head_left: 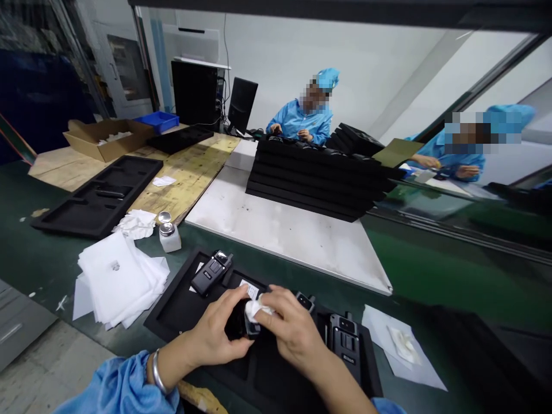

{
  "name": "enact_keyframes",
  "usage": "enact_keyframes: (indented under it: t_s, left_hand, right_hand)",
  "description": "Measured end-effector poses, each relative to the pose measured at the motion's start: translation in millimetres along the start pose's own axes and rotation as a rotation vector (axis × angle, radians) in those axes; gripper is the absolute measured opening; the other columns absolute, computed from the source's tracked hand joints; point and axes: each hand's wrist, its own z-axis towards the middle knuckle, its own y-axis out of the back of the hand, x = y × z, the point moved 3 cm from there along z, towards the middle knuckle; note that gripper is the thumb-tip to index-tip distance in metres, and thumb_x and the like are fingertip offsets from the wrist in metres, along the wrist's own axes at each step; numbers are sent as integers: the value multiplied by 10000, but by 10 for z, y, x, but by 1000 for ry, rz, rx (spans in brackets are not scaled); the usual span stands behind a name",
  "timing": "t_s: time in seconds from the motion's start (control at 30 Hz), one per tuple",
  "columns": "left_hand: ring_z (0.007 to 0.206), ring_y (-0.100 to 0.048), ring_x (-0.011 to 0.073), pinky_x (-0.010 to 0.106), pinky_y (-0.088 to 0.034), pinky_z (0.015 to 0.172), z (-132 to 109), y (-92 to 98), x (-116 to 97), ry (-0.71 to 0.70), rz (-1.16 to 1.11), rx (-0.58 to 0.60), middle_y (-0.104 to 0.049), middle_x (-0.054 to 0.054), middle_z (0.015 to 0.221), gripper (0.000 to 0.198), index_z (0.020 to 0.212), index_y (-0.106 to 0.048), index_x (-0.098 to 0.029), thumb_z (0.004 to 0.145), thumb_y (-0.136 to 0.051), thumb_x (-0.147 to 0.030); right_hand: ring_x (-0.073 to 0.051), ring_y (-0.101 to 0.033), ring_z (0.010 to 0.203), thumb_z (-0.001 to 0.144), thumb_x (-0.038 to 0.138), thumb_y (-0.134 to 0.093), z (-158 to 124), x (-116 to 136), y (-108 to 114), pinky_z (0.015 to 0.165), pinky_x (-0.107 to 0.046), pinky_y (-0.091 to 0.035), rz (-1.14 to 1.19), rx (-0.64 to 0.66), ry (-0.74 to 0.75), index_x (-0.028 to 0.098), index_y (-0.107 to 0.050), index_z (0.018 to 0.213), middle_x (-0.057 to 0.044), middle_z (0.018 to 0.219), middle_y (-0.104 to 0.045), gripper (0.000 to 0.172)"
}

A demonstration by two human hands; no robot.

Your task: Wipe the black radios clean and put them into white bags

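Observation:
My left hand [218, 330] is closed round a black handheld radio [252, 329], held above a black foam tray [172, 310]. Pinched in my right hand [293, 328] is a crumpled white wipe [257, 310], pressed against the radio's upper end. Much of that radio is hidden by my fingers. Left of my hands, another radio [211, 272] lies in the tray, and a third radio [346, 339] rests at its right end. Part of one more device [305, 301] shows just behind my right hand. A white printed label [249, 289] lies behind the held radio.
A stack of white sheets [116, 279] and a metal-capped bottle [169, 237] stand at the left. Another foam tray [101, 195] and a cardboard box [101, 141] are farther back. Stacked black trays [319, 181] rise on the white board [276, 236]. Two co-workers sit beyond.

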Motion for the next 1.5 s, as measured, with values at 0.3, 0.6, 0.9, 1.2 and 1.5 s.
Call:
enact_keyframes:
  t_s: [0.3, 0.6, 0.9, 1.2, 1.5]
  left_hand:
    - [994, -620, 328, 461, -524, 838, 808, -339, 164, 446, 697, 292, -595, 168, 1134, 732, 1460, -368, -116, 826, -671, -318]
    - [809, -662, 329, 424, -544, 669, 1137, -1457, -227, 327, 663, 553, -633, 208, 1009, 903, 1478, -348, -53, 743, -757, -380]
    - [1161, -608, 264, 384, -541, 963, 444, -787, -342, -132, 57, 190, -564, 156, 1315, 975, 1545, -84, -166, 766, -659, -276]
    - [1147, -621, 284, 407, -563, 939, 306, -700, -414, -196, 68, 79, -592, 184, 1269, 933, 1543, -120, -136, 782, -648, -245]
    - [1179, -598, 294, 405, -543, 965, 263, -706, -380, -201, 51, 137, -573, 177, 1301, 934, 1544, -122, -148, 781, -653, -232]
  right_hand:
    - [-196, -641, 911, 927, 163, -495, -1172, -405, 620, 761, -317, -531, -321, -389, -615, 214, -686, 1058, -71, 1034, -645, 237]
    - [-168, -653, 896, 917, 127, -496, -1530, -84, 822, 726, -255, -525, -256, -425, -646, 210, -689, 1047, -58, 1030, -640, 247]
    - [-175, -621, 906, 873, 29, -467, -884, -6, 771, 854, -368, -544, -9, -227, -303, 227, -667, 1043, -60, 993, -629, 328]
    - [-187, -586, 898, 882, 30, -445, -681, -40, 717, 945, -471, -511, -79, -66, -143, 229, -673, 1040, -59, 958, -640, 342]
    - [-192, -575, 888, 907, 66, -439, -542, -34, 638, 970, -502, -492, -130, 1, -103, 229, -680, 1019, -61, 957, -649, 312]
